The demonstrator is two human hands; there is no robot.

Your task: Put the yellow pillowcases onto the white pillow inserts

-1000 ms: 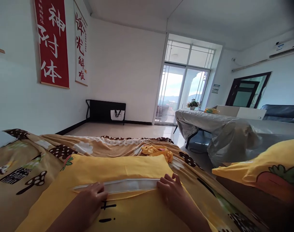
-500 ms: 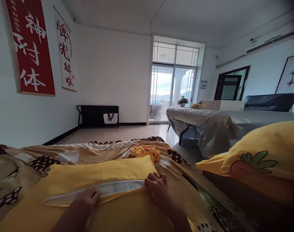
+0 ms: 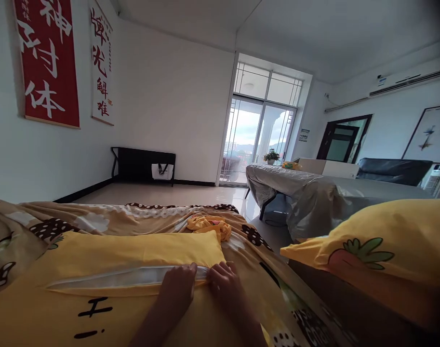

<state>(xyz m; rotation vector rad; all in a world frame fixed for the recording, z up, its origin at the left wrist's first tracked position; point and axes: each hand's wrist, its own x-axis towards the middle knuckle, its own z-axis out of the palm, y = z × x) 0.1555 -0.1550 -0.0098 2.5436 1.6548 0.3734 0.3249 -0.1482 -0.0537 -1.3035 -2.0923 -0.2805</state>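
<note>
Pillow with a yellow cover [image 3: 127,306] is lying flat on the patterned blanket [image 3: 140,219], well short of the blanket's far edge, left of its right-hand edge; the near part runs out of frame. Long slit across the cover is open, white inner [image 3: 133,276] showing along most of it.

Both hands are at the slit's right end, just beside each other. Left hand [image 3: 179,284]: fingers curled in, looks to be pinching the slit's edge. Right hand [image 3: 225,284]: gripping the cover where the slit ends, by the pillow's right edge. Fingertips mostly hidden, so I can't tell whether either has a zip pull; fastener itself too small to make out.

My read on the step: I'm working the cover's opening from its right end, lips not yet joined. Next move, I'd say, calls for the right hand to anchor that end taut while the left brings the two lips level and works leftward, keeping the white inner tucked clear so nothing snags. Cloth is soft; slack would bunch easily.

Nearby: bundled orange cloth [image 3: 208,226] on the blanket by the pillow's far right corner. Second yellow cushion [image 3: 396,229], carrot print, past the blanket's right-hand edge; can't tell what's under it.
</note>
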